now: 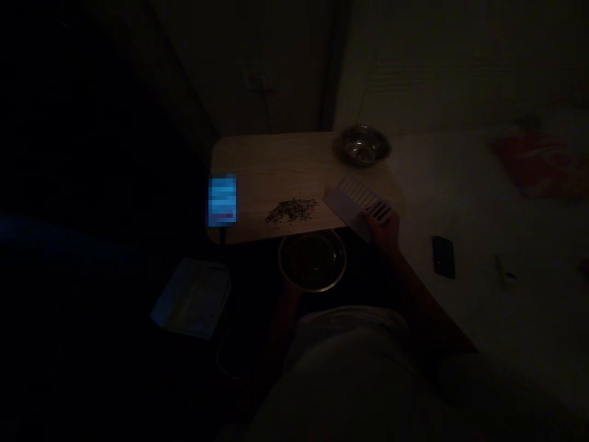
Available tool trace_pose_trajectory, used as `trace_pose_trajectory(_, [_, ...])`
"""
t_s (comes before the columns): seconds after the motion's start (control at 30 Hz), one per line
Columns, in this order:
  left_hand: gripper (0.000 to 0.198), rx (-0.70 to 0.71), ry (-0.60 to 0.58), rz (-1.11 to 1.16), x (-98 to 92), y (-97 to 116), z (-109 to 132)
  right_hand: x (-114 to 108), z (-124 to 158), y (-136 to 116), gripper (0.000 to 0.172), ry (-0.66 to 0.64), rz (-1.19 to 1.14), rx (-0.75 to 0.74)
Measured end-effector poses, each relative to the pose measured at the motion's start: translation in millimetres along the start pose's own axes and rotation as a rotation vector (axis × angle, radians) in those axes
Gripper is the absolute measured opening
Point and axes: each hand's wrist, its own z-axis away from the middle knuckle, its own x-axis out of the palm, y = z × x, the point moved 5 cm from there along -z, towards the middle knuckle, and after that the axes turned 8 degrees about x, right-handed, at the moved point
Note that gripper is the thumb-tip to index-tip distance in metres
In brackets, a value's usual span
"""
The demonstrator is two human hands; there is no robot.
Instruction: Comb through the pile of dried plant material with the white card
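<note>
1. One white ribbed sheet [354, 199] is in hand. It is tilted over the right end of the table [257, 166], with its far edge pointing toward the middle of the tabletop.
2. The right hand [384, 230] grips the near corner of this sheet with its fingers closed around it. Its forearm runs back toward the person's body.
3. One pile of dark bits [292, 210] lies loose on the tabletop, just left of the sheet and near the front edge.
4. There are two metal bowls. The near bowl [313, 259] sits just below the table's front edge, in front of the person and under the pile. The far bowl [365, 145] stands on the table's back right corner, well apart from the first.
5. The left hand [284, 293] is at the near bowl's lower left rim, in deep shadow. Whether its fingers clasp the bowl or only rest under it cannot be told.
6. There are two phones. One lit phone [223, 201], its screen glowing blue, lies at the table's left edge. One dark phone [443, 256] lies on the pale surface [483, 319] to the right of the hand.
7. One small pale object [504, 270] lies further right on that surface, and one reddish cloth [543, 162] lies beyond it.
8. One pale flat box [193, 299] lies low on the left, below the table.
</note>
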Motion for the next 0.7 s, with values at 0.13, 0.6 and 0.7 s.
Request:
trace_pose_trajectory(0.13, [0.059,-0.001,0.056,-0.004,-0.5,0.5,2.0,1.2,2.3,-3.7,0.031,0.022,-0.007,0.006])
trace_pose_trajectory(0.6, [0.059,0.025,0.048,-0.009,9.4,3.7,6.4,10.3,4.2,5.4,0.030,-0.034,-0.025,0.007])
trace_pose_trajectory(0.7, [0.062,-0.002,0.042,-0.011,5.6,1.7,5.4,9.3,5.7,4.5,0.030,-0.035,-0.034,0.011])
